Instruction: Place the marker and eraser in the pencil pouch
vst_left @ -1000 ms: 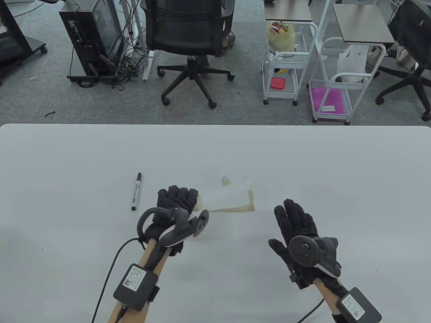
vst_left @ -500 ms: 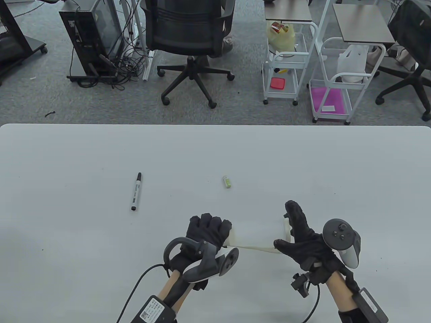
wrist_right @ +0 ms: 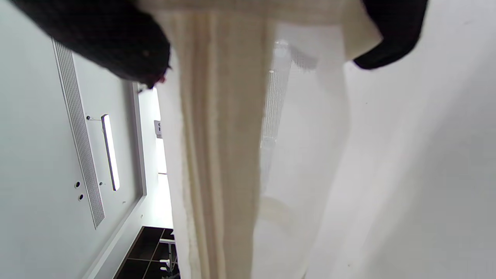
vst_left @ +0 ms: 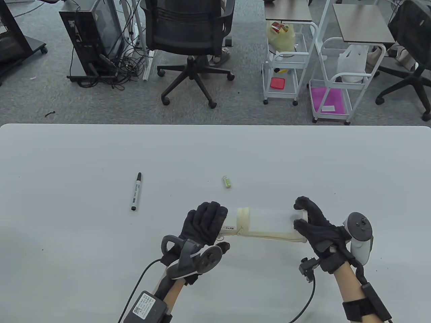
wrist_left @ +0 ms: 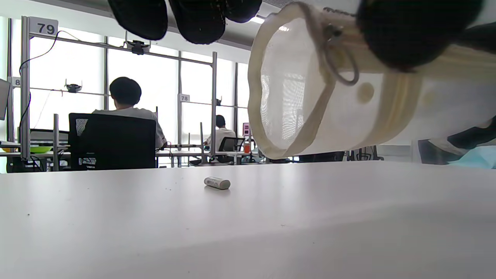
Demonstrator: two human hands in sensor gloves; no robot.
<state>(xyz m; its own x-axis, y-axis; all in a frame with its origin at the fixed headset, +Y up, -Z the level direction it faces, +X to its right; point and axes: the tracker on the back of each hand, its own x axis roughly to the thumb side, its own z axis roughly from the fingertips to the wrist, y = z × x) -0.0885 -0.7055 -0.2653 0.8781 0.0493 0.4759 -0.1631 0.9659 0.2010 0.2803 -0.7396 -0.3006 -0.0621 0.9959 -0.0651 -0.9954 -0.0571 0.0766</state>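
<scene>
The pencil pouch (vst_left: 266, 223), translucent white with cream trim, is held lengthwise near the table's front edge. My right hand (vst_left: 308, 222) grips its right end, also seen in the right wrist view (wrist_right: 221, 155). My left hand (vst_left: 205, 225) is at its left end with fingers stretched out. Its thumb (wrist_left: 407, 31) lies against the zipper strip beside the pull ring (wrist_left: 337, 58). The pouch's end (wrist_left: 310, 97) hangs above the table. The black-and-white marker (vst_left: 135, 191) lies to the left. The small pale green eraser (vst_left: 227, 181) lies behind the pouch and shows in the left wrist view (wrist_left: 217, 182).
The white table (vst_left: 303, 161) holds only these objects. Beyond its far edge are an office chair (vst_left: 190, 30) and white carts (vst_left: 286, 64). Cables run from both wrists toward the front edge.
The pouch has turned so its zipper strip faces me. My right hand closed around its right end. My left hand opened and its fingers stretched out at the left end.
</scene>
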